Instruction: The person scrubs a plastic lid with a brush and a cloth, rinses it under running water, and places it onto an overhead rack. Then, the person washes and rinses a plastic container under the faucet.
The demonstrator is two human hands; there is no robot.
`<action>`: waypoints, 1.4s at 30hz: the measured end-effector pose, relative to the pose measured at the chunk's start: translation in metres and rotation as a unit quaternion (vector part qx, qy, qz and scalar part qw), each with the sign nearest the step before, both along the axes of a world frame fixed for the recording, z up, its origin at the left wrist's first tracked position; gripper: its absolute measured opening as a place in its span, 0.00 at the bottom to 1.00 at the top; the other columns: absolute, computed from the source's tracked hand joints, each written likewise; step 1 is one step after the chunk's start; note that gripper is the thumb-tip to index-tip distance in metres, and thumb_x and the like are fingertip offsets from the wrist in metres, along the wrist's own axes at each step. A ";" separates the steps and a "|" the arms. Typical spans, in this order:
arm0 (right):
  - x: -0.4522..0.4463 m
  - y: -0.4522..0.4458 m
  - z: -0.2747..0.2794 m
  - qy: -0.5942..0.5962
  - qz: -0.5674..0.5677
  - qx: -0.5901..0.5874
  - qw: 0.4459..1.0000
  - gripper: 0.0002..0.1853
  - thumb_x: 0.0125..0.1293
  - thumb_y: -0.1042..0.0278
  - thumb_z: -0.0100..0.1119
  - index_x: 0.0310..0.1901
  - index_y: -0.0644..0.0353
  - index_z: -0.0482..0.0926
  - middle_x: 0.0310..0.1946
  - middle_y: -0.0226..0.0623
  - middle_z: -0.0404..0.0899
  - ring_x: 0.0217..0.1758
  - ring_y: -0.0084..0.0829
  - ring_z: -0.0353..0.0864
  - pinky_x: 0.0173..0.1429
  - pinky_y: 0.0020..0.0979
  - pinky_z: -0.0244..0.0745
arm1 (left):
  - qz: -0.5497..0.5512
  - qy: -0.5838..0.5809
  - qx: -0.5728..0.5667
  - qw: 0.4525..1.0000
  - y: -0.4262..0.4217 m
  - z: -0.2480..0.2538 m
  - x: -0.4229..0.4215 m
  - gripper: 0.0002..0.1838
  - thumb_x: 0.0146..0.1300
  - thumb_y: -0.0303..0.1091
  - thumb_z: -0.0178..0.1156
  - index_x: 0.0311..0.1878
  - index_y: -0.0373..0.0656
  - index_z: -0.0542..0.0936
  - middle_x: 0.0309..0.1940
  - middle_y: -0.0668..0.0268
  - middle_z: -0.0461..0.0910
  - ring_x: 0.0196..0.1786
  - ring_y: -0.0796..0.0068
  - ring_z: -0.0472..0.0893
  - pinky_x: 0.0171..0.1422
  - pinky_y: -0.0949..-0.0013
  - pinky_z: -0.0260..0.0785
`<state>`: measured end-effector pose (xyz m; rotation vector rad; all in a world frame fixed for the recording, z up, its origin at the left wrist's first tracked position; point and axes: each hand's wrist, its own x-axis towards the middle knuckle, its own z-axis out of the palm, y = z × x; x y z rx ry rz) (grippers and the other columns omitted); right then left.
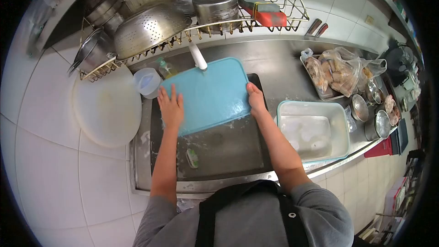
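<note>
A wet, light-blue plastic lid [208, 96] with rounded corners is tilted over the sink [228, 155], beneath a white faucet [198, 57]. My left hand [171, 109] lies on its left side with fingers outstretched and spread. Around the lid's right edge, my right hand [256, 98] is closed, thumb on top; its other fingers are mostly hidden below. A small green-and-white sponge or scrubber [192, 158] rests on the dark sink bottom, nearer my body. Beyond the lid's left end stand a clear plastic tub [147, 82] and a green-topped soap bottle [165, 67].
At right, a pale-blue-rimmed container [313, 130] stands on the steel counter [279, 57]. Behind it, a tray [327, 92] holds bagged food, with metal bowls [360, 108] alongside. A wire rack [292, 16] with a colander [148, 29] and pots overhangs the sink. A round white board [107, 105] leans left.
</note>
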<state>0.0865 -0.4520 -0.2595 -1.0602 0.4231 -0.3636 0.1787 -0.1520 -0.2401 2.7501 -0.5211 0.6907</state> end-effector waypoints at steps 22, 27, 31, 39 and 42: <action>-0.011 0.020 -0.043 0.069 0.016 0.031 0.997 0.21 0.76 0.57 0.50 0.62 0.64 0.74 0.52 0.34 0.80 0.53 0.26 0.76 0.60 0.32 0.69 | -0.132 -0.026 0.151 0.979 -0.021 -0.042 -0.129 0.35 0.62 0.29 0.58 0.73 0.60 0.64 0.76 0.57 0.55 0.76 0.56 0.59 0.75 0.43 0.52; 0.022 0.020 -0.031 0.158 0.155 0.009 0.975 0.22 0.76 0.57 0.50 0.59 0.68 0.74 0.45 0.34 0.81 0.46 0.27 0.80 0.52 0.31 0.77 | -0.071 0.150 0.004 0.986 0.036 -0.059 -0.110 0.26 0.62 0.28 0.59 0.65 0.49 0.71 0.58 0.51 0.76 0.57 0.54 0.78 0.60 0.52 0.69; 0.051 0.044 0.017 0.055 0.157 0.108 0.980 0.12 0.75 0.66 0.50 0.48 0.68 0.77 0.37 0.34 0.78 0.41 0.25 0.80 0.48 0.22 0.82 | -0.029 0.279 -0.337 0.899 0.030 -0.081 -0.103 0.13 0.67 0.32 0.59 0.53 0.40 0.77 0.38 0.57 0.83 0.37 0.64 0.81 0.45 0.62 0.72; 0.135 0.075 0.035 -0.088 0.282 0.033 0.955 0.11 0.70 0.80 0.47 0.49 0.73 0.77 0.45 0.41 0.81 0.49 0.33 0.82 0.53 0.27 0.80 | -0.033 0.351 -0.571 0.741 -0.007 -0.094 -0.101 0.19 0.73 0.45 0.54 0.48 0.35 0.78 0.36 0.68 0.78 0.38 0.77 0.74 0.44 0.70 0.69; 0.095 0.104 0.006 -0.162 0.167 -0.396 0.888 0.16 0.66 0.79 0.47 0.53 0.69 0.77 0.54 0.44 0.80 0.61 0.44 0.76 0.66 0.40 0.70 | 0.012 0.319 -0.590 0.741 -0.023 -0.085 -0.101 0.23 0.74 0.48 0.53 0.44 0.32 0.78 0.31 0.68 0.77 0.34 0.78 0.73 0.41 0.69 0.68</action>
